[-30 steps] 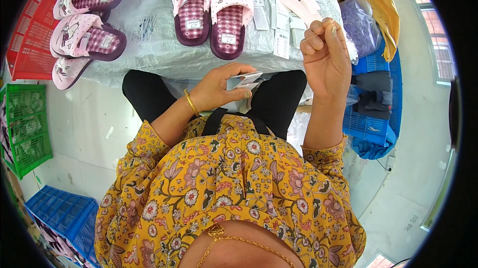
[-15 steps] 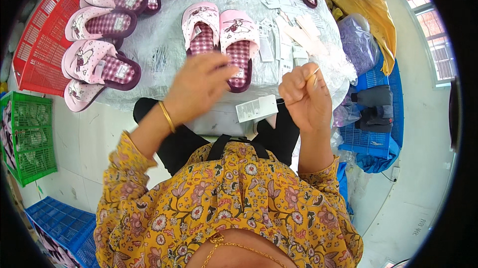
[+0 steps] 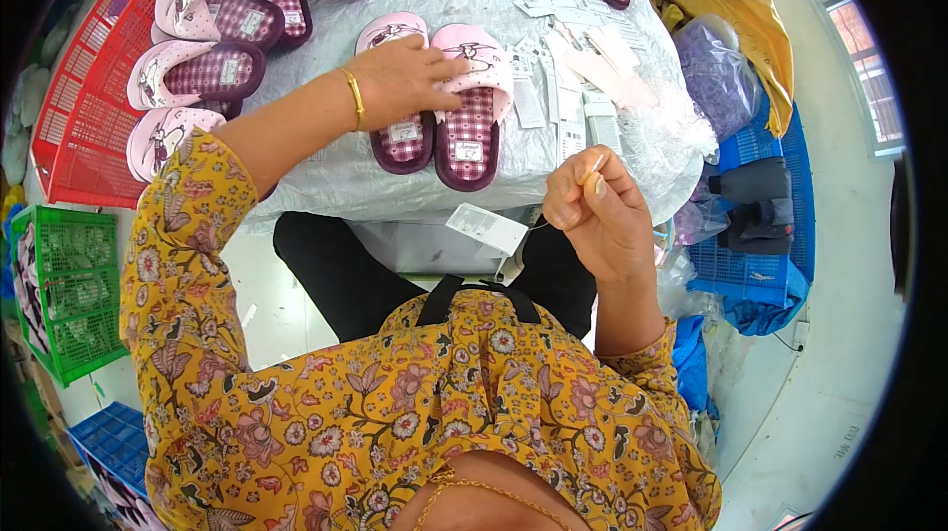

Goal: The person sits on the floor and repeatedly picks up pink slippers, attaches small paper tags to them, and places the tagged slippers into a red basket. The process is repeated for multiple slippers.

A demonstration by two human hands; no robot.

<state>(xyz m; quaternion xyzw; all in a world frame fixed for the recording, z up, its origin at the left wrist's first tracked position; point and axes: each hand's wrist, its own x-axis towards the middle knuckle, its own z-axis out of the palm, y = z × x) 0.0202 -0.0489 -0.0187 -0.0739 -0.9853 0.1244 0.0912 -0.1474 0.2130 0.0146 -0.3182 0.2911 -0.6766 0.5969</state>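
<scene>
A pair of pink slippers with plaid maroon insoles stands at the middle of the wrapped table: the left slipper (image 3: 403, 148) and the right slipper (image 3: 468, 146). My left hand (image 3: 410, 77) reaches across their uppers from the left, fingers spread and lying on them, covering much of the left one's upper. Over the table's near edge, my right hand (image 3: 597, 200) is closed in a pinch on the thin cord of a white hang tag (image 3: 486, 228). The tag dangles left of that hand, above my lap.
More pink slippers (image 3: 212, 72) line the table's left and far edges. White tags and paper strips (image 3: 563, 87) lie right of the pair. A red basket (image 3: 94, 107) flanks the left side; a blue basket (image 3: 731, 269) with dark items stands at right, a green crate (image 3: 84, 284) lower left.
My left hand has moved forward from the slippers' near end onto their uppers. My right hand has shifted slightly left and nearer to me, and the hanging tag has swung left and tilted.
</scene>
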